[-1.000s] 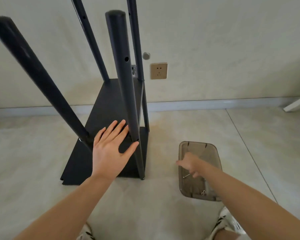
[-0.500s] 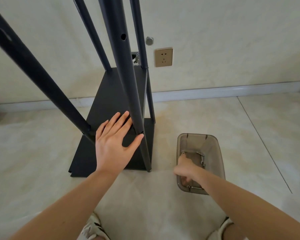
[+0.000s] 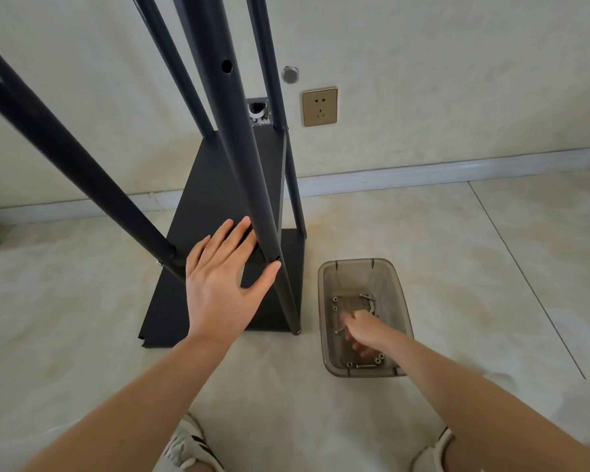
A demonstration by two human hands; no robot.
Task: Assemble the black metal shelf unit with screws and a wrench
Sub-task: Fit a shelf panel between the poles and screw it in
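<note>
The shelf unit (image 3: pixel 218 206) stands on the floor (image 3: pixel 457 250) before the wall; right of it, a tray (image 3: pixel 399 291) holds screws (image 3: pixel 368 365).

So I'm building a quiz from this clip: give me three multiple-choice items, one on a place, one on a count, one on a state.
1. Where is the right hand?
A. inside the bin
B. on a pole
C. flat on the floor

2. How many poles rise from the shelf?
A. two
B. four
C. six

3. How is the left hand?
A. clenched in a fist
B. open, fingers straight, against a pole
C. holding a wrench

Answers:
1 A: it reaches down into the bin among the screws.
2 B: four dark poles stand at the shelf's corners.
3 B: its fingers lie straight and its thumb touches the near pole.
</note>
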